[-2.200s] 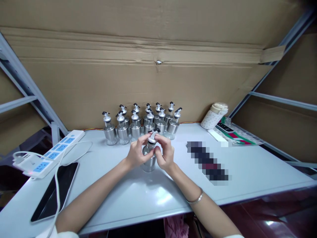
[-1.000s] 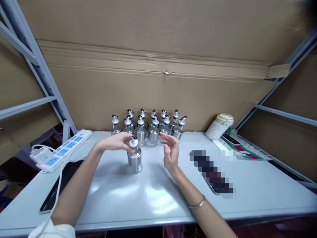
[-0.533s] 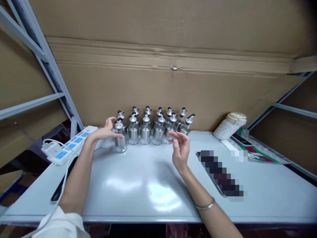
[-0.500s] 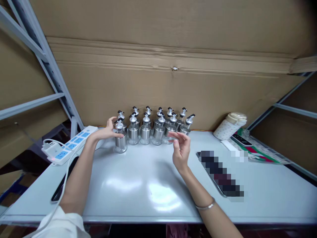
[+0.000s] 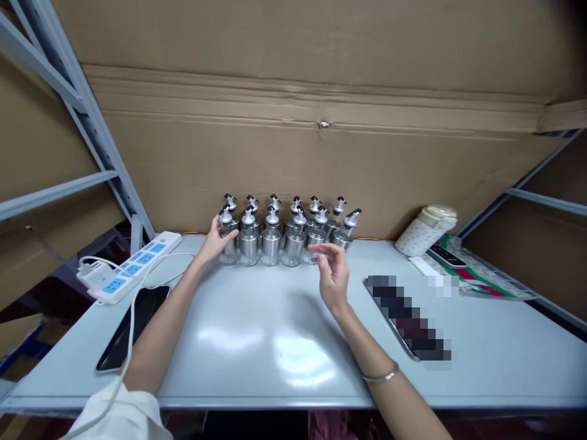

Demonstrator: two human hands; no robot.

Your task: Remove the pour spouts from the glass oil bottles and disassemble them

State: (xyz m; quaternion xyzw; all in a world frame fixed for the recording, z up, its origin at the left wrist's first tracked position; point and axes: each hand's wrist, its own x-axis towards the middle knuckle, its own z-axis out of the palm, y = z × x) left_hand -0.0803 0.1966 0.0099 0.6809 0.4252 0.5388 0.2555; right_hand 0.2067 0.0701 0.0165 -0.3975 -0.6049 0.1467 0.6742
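Note:
Several glass oil bottles with steel bands and black-tipped pour spouts stand in two rows against the cardboard, among them a front-row bottle point(image 5: 271, 242) near the middle. My left hand point(image 5: 216, 241) is around the leftmost front bottle point(image 5: 229, 249), thumb across its steel band and fingers behind it. That bottle stands upright at the row's end. My right hand point(image 5: 333, 275) hovers before the right end of the rows, fingers curved and apart, holding nothing. Behind its fingertips is a bottle point(image 5: 316, 236), partly covered. The rightmost front bottle point(image 5: 345, 235) leans a little.
On the left lie a white power strip point(image 5: 137, 266) with a cable and a dark phone point(image 5: 132, 327). To the right are a pixelated dark object point(image 5: 408, 318), a speckled white flask point(image 5: 422, 232) and a plastic bag point(image 5: 490, 284). Cardboard point(image 5: 321, 165) walls the back.
My left hand has pushed the leftmost front bottle back and slightly right, in line with its row. The bottles at that end shifted a little. My right hand has hardly moved.

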